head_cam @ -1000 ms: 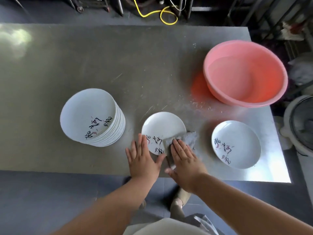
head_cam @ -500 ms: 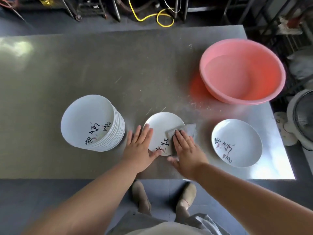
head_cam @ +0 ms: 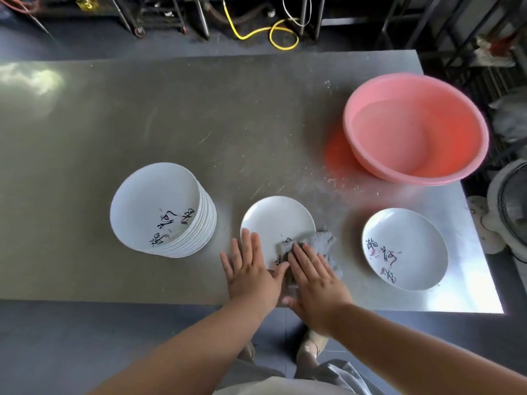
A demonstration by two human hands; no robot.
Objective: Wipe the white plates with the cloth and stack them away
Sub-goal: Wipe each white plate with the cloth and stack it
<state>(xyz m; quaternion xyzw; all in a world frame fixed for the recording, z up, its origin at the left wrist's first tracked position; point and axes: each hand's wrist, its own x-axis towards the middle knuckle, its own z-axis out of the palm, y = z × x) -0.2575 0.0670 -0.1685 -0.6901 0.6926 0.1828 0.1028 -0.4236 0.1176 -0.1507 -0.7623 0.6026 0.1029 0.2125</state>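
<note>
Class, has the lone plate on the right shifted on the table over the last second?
No; the lone plate keeps its spot near the pink basin.

Your left hand (head_cam: 251, 276) lies flat, fingers straight, on the near left rim of the middle white plate (head_cam: 273, 220). Your right hand (head_cam: 316, 277), also flat, presses the grey cloth (head_cam: 316, 242) on the near right part of this plate; the cloth hangs over the rim onto the metal table (head_cam: 199, 124). To the left, apart from the plate, stands a stack of white plates (head_cam: 154, 206), and the top one shows black writing. To the right lies one more white plate (head_cam: 410, 243) with the same writing. Behind it, near the table's far right corner, stands a pink basin (head_cam: 413, 132). On the floor beyond the table lies a yellow hose (head_cam: 265, 29).
</note>
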